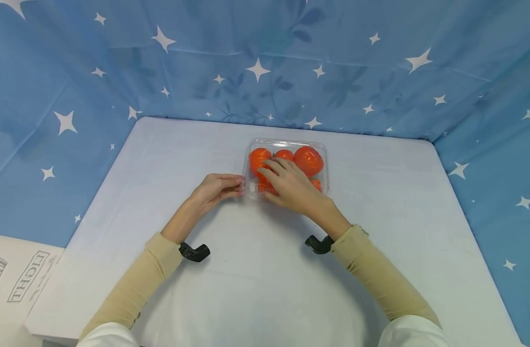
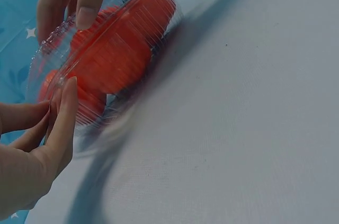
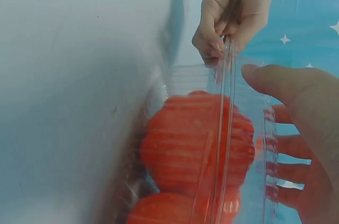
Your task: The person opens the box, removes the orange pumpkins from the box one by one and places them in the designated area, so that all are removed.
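A clear plastic clamshell box [image 1: 286, 143] with several red-orange tomatoes [image 1: 309, 161] inside sits on the white table. My left hand [image 1: 215, 188] pinches the rim at the box's left end between thumb and fingers; the left wrist view shows this hand [image 2: 39, 147] at the seam. Over the lid lies my right hand [image 1: 293, 188], its fingers spread across the top and its thumb near the front edge. In the right wrist view, the right thumb [image 3: 275, 78] lies beside the long seam [image 3: 222, 144], and a ribbed tomato [image 3: 180, 139] shows through the plastic.
The white tabletop [image 1: 247, 279] extends around the box on all sides. A blue curtain [image 1: 265, 38] with white stars hangs behind the table and along its sides. White printed material [image 1: 13, 284] with lettering lies at the lower left. Black wrist mounts [image 1: 194, 252] show on both arms.
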The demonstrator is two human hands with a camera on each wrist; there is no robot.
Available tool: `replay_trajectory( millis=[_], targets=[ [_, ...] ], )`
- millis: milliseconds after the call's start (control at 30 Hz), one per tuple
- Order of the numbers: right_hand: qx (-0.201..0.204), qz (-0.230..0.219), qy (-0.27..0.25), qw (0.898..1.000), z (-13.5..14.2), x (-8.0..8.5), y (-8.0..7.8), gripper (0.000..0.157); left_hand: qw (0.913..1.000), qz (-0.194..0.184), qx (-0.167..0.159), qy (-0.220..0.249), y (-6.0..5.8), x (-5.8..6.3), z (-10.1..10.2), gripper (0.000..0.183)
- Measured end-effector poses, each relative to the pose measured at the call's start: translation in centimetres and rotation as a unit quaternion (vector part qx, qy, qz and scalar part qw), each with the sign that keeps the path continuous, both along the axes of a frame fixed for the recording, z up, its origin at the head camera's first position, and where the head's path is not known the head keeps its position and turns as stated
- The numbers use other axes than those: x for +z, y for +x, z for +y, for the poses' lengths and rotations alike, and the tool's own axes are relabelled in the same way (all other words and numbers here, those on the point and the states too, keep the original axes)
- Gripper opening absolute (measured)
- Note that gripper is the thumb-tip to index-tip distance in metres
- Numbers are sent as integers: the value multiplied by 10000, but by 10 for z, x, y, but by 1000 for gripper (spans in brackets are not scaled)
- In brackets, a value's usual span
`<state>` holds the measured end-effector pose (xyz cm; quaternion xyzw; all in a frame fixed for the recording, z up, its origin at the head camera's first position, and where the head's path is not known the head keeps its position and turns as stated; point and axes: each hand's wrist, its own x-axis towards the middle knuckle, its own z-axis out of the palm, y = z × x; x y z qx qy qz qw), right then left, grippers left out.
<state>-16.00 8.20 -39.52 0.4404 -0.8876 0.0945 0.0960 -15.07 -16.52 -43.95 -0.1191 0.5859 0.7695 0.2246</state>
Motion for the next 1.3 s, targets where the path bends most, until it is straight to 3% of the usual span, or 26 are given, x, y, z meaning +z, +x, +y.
replay_trajectory(
  millis=[367, 700, 800, 933, 1167, 1300],
  targets=[
    [-212, 235, 438, 9985, -19, -3, 5, 59, 9984, -353, 120, 429, -5, -2, 0, 43],
    [19, 1090, 1250, 9861, -32, -3, 9, 59, 9985, -412, 173, 326, -7, -3, 1, 43],
    [77, 1171, 1431, 9827, -34, -2, 11, 56, 9987, -383, 136, 302, -7, -3, 1, 43],
    [142, 1260, 1660, 9779, -37, 0, 13, 52, 9993, -265, -66, 261, -8, -4, 0, 44],
    [269, 1861, 2073, 9600, -42, -1, 16, 42, 9987, -92, -474, 136, -11, -3, -4, 46],
    [248, 1851, 2077, 9602, -43, -2, 17, 43, 9981, -95, -613, 54, -13, -2, -6, 46]
  ],
)
